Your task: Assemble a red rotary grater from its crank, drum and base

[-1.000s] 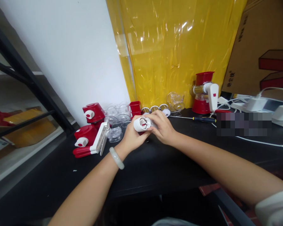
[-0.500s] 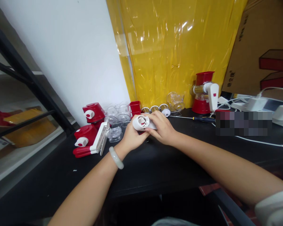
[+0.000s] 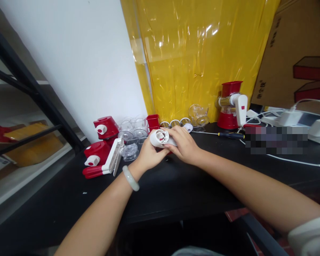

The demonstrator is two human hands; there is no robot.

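Observation:
Both hands hold one white plastic part [image 3: 156,139] with a round open end facing up toward the camera. My left hand [image 3: 148,155] is wrapped round its left side, thumb at the front. On the right side, my right hand [image 3: 184,144] grips the same part with thumb and fingers. Small white and red pieces show inside the opening. Something red shows just under the part, mostly hidden by the hands. Behind the hands stand a red square container [image 3: 152,122] and several metal drums [image 3: 186,124] with white ends.
Red bases [image 3: 96,153], white handles [image 3: 112,156] and clear parts [image 3: 129,152] lie at the left. An assembled red and white grinder [image 3: 230,106] stands at the back right, near a screwdriver [image 3: 230,135] and white cables. A black shelf frame [image 3: 42,96] rises at the left.
The white part has tilted very slightly in my hands. Both hands keep their hold and have barely moved.

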